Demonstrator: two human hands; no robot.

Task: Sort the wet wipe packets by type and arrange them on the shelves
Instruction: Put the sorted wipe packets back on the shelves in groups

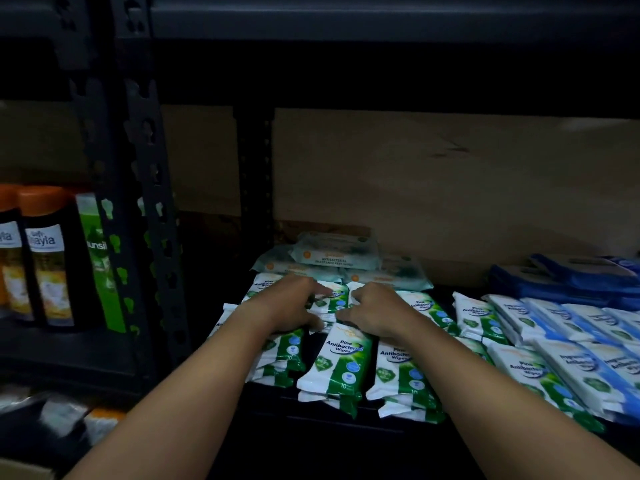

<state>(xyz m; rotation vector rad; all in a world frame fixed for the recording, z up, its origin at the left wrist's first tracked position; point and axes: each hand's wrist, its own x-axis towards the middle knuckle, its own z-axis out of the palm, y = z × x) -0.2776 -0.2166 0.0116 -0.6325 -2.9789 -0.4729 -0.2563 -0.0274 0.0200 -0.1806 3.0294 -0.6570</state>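
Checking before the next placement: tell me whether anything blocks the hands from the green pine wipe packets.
Nothing visible does. The left hand and right hand are already on a stack of green pine wipe packets, gripping it from either side.

Dim light. A dark metal shelving upright (145,216) with keyhole slots stands on the left, a brown cardboard back panel (450,188) fills the far side, and bottles (48,258) stand on the left-hand shelf.

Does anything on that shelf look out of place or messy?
Mostly tidy. One green pine wipes packet lies on the right, against the blue-and-white packets, apart from the green stacks that the left hand and right hand hold.
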